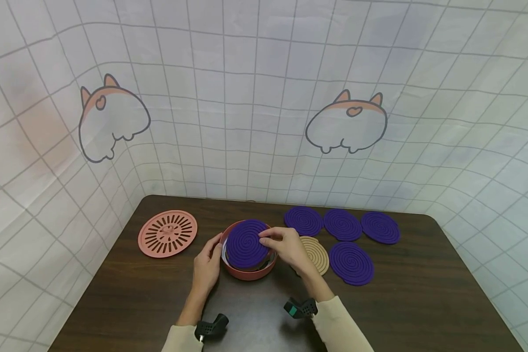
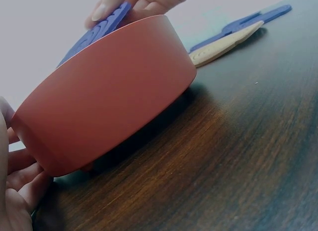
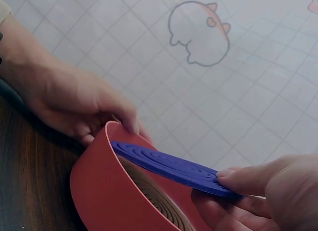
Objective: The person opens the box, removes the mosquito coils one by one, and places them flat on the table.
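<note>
My right hand pinches a purple mosquito coil between thumb and fingers. The coil is tilted over a round red holder, its far edge inside the rim in the right wrist view. My left hand grips the holder's left side, with the thumb at the rim and the fingers along the outer wall. Under the held coil, a brownish coil lies inside the holder. Beside my right hand, a tan coil lies on the table, partly hidden by that hand and wrist.
A pink slotted lid lies on the dark wooden table to the left. On the right lie several purple coils, most in a row near the back edge. A white grid-patterned cloth stands behind and at both sides.
</note>
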Demonstrator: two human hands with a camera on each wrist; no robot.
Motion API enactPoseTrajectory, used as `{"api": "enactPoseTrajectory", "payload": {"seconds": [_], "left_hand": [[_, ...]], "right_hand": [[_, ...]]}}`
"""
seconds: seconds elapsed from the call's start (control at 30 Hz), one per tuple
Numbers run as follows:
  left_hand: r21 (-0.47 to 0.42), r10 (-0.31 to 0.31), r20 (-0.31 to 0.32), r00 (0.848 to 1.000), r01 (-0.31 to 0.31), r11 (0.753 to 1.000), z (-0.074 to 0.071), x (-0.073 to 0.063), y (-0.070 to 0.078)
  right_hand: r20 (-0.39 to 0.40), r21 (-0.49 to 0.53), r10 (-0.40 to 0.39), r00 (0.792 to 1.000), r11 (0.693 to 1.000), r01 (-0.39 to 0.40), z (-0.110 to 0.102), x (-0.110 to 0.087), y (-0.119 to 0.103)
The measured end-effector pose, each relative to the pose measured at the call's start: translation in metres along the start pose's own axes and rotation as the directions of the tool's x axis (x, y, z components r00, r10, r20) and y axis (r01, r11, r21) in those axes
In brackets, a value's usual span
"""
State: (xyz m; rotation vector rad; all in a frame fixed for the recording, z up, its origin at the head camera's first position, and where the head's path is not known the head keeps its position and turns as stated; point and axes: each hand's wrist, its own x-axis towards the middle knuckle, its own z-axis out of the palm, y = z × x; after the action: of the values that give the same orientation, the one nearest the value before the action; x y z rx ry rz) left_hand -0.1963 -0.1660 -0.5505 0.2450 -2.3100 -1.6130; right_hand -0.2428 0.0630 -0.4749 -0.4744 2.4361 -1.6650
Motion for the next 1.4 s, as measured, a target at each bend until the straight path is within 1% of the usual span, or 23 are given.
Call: {"api": "enactPoseTrajectory", "payload": {"seconds": [0.2, 0.43, 0.73, 0.8, 0.97, 1.0, 1.13, 1.2, 1.23, 1.4], "left_hand": [[0.001, 0.007, -0.008, 1.0, -0.007, 1.0, 0.001, -0.001, 0.001], [0.015, 0.02, -0.023, 1.0, -0.02, 1.0, 0.001, -0.001, 0.002], [0.002, -0.009, 0.015, 1.0, 0.009, 1.0, -0.001, -0.001, 0.002], [0.003, -0.015, 0.017, 1.0, 0.015, 1.0, -0.001, -0.001, 0.002], [0.001, -0.024, 0.027, 0.999, 0.024, 1.0, -0.001, -0.001, 0.003], [0.0, -0.026, 0.029, 0.999, 0.026, 1.0, -0.001, -0.001, 0.003], [0.001, -0.042, 0.04, 0.998, 0.042, 0.999, -0.001, 0.0, 0.003], [0.001, -0.048, 0.043, 0.998, 0.048, 0.999, -0.001, 0.0, 0.003], [0.002, -0.05, 0.045, 0.998, 0.05, 0.999, -0.001, 0.0, 0.003], [-0.005, -0.046, 0.047, 0.998, 0.047, 0.999, -0.002, 0.0, 0.002]], "right_hand": [[-0.012, 0.022, -0.016, 1.0, 1.0, 0.016, -0.001, -0.004, 0.003], [-0.045, 0.041, -0.005, 0.999, 0.999, 0.007, -0.003, -0.007, 0.005], [-0.077, 0.12, 0.003, 0.997, 0.993, 0.006, -0.007, -0.013, 0.003], [-0.09, 0.132, 0.013, 0.996, 0.991, -0.001, -0.01, -0.015, 0.003], [-0.133, 0.114, 0.01, 0.991, 0.994, 0.005, -0.019, -0.019, 0.005], [-0.137, 0.113, 0.009, 0.99, 0.994, 0.007, -0.021, -0.021, 0.001], [-0.154, 0.124, 0.023, 0.988, 0.992, -0.004, -0.029, -0.025, 0.002], [-0.158, 0.13, 0.035, 0.987, 0.991, -0.015, -0.034, -0.027, 0.003], [-0.161, 0.132, 0.041, 0.986, 0.991, -0.019, -0.036, -0.027, 0.008], [-0.173, 0.122, 0.058, 0.983, 0.992, -0.037, -0.047, -0.032, 0.012]]}}
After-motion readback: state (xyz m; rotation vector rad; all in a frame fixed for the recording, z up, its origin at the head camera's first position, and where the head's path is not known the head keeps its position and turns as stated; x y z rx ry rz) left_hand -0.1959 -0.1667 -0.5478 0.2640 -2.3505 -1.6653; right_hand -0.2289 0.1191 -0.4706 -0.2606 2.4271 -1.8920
